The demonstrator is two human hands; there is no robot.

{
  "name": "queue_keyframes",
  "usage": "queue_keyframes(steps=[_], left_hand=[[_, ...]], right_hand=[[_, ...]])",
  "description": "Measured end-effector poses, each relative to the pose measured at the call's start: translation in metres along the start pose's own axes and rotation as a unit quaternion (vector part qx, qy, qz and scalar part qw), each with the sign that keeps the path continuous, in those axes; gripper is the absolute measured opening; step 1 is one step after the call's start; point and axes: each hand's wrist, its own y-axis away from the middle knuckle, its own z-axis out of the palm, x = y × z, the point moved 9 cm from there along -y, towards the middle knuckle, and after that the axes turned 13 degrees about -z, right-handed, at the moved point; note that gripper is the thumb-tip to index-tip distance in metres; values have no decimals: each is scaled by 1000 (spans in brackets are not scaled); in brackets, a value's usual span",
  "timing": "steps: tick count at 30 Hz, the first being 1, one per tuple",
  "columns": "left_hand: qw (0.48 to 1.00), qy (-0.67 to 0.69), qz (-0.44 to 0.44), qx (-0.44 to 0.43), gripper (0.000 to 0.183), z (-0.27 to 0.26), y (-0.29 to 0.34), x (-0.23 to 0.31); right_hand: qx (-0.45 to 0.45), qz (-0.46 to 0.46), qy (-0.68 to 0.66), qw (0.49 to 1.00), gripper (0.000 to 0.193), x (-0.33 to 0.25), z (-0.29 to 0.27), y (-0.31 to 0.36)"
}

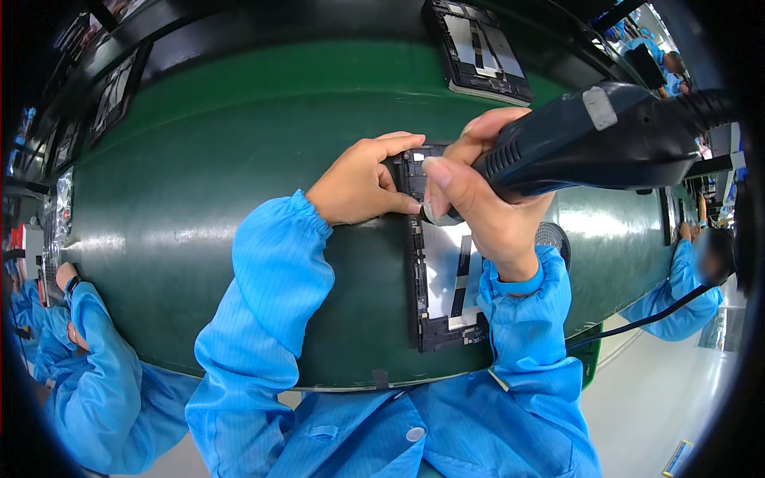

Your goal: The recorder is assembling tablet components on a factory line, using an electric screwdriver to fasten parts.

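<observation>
An opened tablet [442, 275] lies lengthwise before me on the green bench, its silver inner plate, black ribbon cable and dark frame showing. My left hand [362, 179] grips its upper left part, index finger at the top edge and thumb pressed to the left side. My right hand [498, 199] is closed round the narrow end of a dark, ribbed handheld tool [590, 143], which slants down to the left over the tablet's upper part. A greyish tip [440, 213] shows under my right fingers, near my left thumb. The spot it meets is partly hidden.
A second opened tablet [482, 52] lies at the far side, another [115, 95] at far left. A round dark mesh thing [552, 239] stands behind my right wrist. Blue-sleeved co-workers sit at left [111, 382] and right [677, 295]. A black cable [645, 320] runs at right.
</observation>
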Motion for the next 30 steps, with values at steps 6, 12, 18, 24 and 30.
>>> queue_keyframes(steps=[6, 12, 18, 24, 30], left_hand=[[1000, 16, 15, 9, 73, -1, -2, -3], [1000, 1, 4, 9, 73, -1, -1, 0], [1000, 18, -1, 11, 73, -1, 0, -2], [1000, 7, 19, 14, 74, -1, -1, -3], [999, -10, 36, 24, 74, -1, -5, -10]], right_hand=[[1, 11, -3, 1000, 39, 8, 3, 2], [14, 18, -10, 1000, 38, 13, 0, 4], [94, 73, -50, 992, 31, 20, -5, 10], [88, 62, -33, 994, 31, 20, -5, 10], [2, 29, 6, 1000, 36, 10, 10, 6]])
